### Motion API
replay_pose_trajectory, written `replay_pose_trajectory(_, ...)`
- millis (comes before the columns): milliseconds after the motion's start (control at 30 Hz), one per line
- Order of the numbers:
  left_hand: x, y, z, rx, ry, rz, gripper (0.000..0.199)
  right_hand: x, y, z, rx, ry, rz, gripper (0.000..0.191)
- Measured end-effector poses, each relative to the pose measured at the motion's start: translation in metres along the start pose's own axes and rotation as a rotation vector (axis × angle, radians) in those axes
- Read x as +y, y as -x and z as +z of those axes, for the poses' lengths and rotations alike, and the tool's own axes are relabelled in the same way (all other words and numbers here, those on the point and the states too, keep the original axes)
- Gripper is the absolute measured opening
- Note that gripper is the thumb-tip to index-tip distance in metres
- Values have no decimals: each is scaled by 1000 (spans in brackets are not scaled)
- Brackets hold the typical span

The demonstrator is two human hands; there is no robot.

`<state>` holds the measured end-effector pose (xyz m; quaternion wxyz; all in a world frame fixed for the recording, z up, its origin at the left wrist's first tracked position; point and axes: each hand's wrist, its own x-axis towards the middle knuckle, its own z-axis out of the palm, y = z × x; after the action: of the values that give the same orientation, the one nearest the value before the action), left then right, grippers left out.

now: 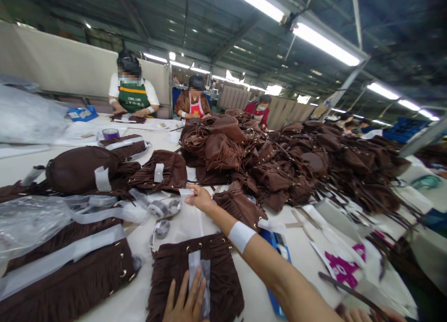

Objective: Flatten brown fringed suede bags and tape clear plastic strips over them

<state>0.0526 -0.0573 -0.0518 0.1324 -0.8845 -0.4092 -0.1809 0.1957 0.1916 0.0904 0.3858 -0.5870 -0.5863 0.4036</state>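
Observation:
My left hand [185, 296] lies flat with fingers spread on a dark brown fringed bag [223, 270]. Under those fingers runs a translucent whitish strip [194, 261], fixed down the bag's front below its metal eyelets. Stretched forward, my right hand [200, 198] pinches a whitish translucent sheet [186, 192] between thumb and fingers. Just beyond it is another fringed bag [171, 170] with a small white strip on it. Beside my right forearm, a further brown fringed bag [237, 203] rests on the table.
A large heap of brown bags [226, 145] fills the table's far middle and right. Bags with white wrapping [70, 247] and clear plastic [31, 219] lie left. A blue object [275, 247] sits under my right arm. Several co-workers [134, 96] work opposite; another person's hand [356, 315] shows lower right.

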Motion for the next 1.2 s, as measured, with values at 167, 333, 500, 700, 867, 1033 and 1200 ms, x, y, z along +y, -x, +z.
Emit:
replay_pose_trajectory(167,-8,-5,-25,-47,10,57,71,-30,52,-5,8,48,-66,77)
replay_pose_trajectory(333,-3,-10,-38,-76,87,-14,65,-44,148,-5,30,117,-206,67)
replay_pose_trajectory(500,-3,-7,-35,-103,131,-28,58,-20,226,7,159,157,-149,37)
replay_pose_trajectory(700,-4,-5,-43,-105,164,-42,50,13,260,17,195,146,-160,26)
replay_pose_trajectory(867,-5,-3,-43,-56,171,-29,49,29,270,26,202,246,-199,33)
replay_pose_trajectory(1033,-8,0,-37,61,93,50,51,45,279,29,200,315,-292,32)
replay_pose_trajectory(1200,-9,1,-37,105,-3,67,49,55,283,29,194,307,-350,29)
